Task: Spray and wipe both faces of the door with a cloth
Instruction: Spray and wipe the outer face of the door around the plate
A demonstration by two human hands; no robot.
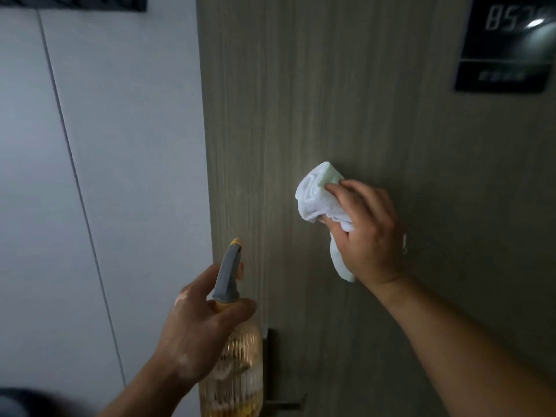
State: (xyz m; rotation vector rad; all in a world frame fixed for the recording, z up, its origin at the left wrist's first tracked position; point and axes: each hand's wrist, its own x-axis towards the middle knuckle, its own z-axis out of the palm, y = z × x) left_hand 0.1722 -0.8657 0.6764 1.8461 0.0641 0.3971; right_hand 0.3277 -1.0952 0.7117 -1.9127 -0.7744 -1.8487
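A brown wood-grain door is filling the middle and right of the head view, with a pale grey panelled wall running alongside it at 9 o'clock. A dark glossy sign is sitting on the door at 2 o'clock. Its pale digits are reading roughly "857", and a glare spot is washing out whatever follows. The smaller line of writing on the sign's lower strip is too blurred to read.

The right hand is pressing a white cloth against the door face near the centre, fingers curling over it and thumb tucking under. The bunched bulk of the cloth is sticking out of the grip toward 10 o'clock, and a loose tail is hanging from under the palm toward 6 o'clock.

The left hand is wrapping around the neck of a spray bottle at 6 o'clock in the view, close to the door's edge. The grey and yellow spray head is rising out of the fist toward 12 o'clock, its tip aiming at the door, while the ribbed amber body is hanging below the hand. One finger is lying across the front, just under the head.

A dark lock plate is showing just right of the bottle.
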